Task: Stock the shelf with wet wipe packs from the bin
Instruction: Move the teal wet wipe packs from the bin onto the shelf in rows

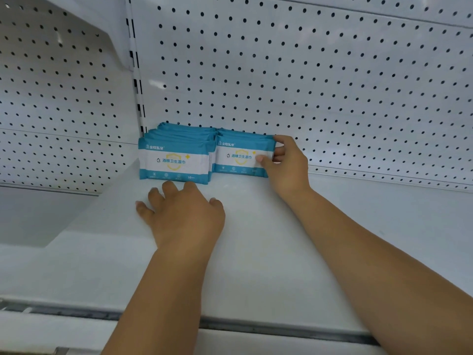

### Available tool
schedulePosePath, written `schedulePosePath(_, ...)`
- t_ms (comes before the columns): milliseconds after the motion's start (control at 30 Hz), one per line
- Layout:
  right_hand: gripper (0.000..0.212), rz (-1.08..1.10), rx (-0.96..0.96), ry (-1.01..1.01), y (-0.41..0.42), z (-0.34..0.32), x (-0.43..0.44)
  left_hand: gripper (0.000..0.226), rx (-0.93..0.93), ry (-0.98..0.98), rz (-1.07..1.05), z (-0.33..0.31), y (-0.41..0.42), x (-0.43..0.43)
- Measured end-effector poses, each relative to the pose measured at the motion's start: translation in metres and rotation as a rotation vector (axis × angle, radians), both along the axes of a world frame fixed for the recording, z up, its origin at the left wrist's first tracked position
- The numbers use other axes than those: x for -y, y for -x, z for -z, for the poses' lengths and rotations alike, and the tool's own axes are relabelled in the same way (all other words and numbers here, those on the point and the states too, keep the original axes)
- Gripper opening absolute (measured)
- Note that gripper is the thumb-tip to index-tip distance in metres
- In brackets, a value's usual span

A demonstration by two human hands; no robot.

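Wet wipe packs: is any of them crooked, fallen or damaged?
Nothing stands out. The left row and the right row stand upright against the pegboard, labels forward, none fallen or torn. The left row only reaches further forward. The right hand grips the right row.

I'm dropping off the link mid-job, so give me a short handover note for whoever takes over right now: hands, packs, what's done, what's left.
Left hand: open, resting on the shelf just in front of the left row, holding nothing.
Right hand: grips the right end of the right row, thumb on its front face.
Packs: two rows stand upright side by side at the back of the shelf, by the pegboard; the left row is deeper.
Done: both rows started.
Left: probably square up and release the right row, then fill the bare shelf to its right. No further packs are in view.
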State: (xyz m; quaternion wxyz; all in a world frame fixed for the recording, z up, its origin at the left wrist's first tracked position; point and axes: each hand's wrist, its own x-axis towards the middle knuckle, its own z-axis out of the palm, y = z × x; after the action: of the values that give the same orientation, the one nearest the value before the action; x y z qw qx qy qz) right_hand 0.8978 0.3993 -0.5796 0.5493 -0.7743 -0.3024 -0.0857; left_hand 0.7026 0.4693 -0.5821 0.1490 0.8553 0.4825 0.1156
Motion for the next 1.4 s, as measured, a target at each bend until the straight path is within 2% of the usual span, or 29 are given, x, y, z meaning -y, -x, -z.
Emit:
schedulePosePath(100,0.065,-0.023,-0.032,0.083,0.003,-0.006,0.010,0.053,0.008,0.013,0.015,-0.002,0.000,0.002)
schedulePosePath(233,0.067,-0.065,-0.163,0.245,0.008,-0.020,0.035,0.065,0.170,0.028,0.117,-0.009,0.001,0.007)
schedulePosePath(367,0.058,-0.136,-0.148,0.400,0.018,-0.027,0.088,0.061,0.397,0.061,0.240,-0.015,0.003,0.024)
schedulePosePath(467,0.042,-0.122,-0.105,0.380,0.033,-0.023,0.138,0.056,0.484,0.088,0.343,-0.019,0.001,0.048)
schedulePosePath(533,0.036,-0.087,-0.079,0.375,0.044,-0.018,0.171,0.055,0.472,0.044,0.426,-0.020,-0.001,0.070)
schedulePosePath(767,0.044,0.113,0.098,0.531,0.068,-0.015,0.301,0.053,0.496,-0.026,0.740,-0.020,-0.017,0.170)
schedulePosePath(1000,0.041,0.412,0.095,0.538,0.106,-0.009,0.450,0.049,0.531,0.082,1.069,-0.013,-0.034,0.284)
schedulePosePath(1167,0.034,0.632,-0.006,0.448,0.145,0.025,0.543,0.044,0.504,0.152,1.279,-0.002,-0.046,0.368)
schedulePosePath(1300,0.037,0.683,-0.222,0.547,0.168,0.061,0.597,0.044,0.477,0.242,1.368,0.032,-0.045,0.428)
schedulePosePath(1400,0.037,0.652,-0.394,0.674,0.177,0.091,0.628,0.044,0.308,0.196,1.442,0.076,-0.041,0.442)
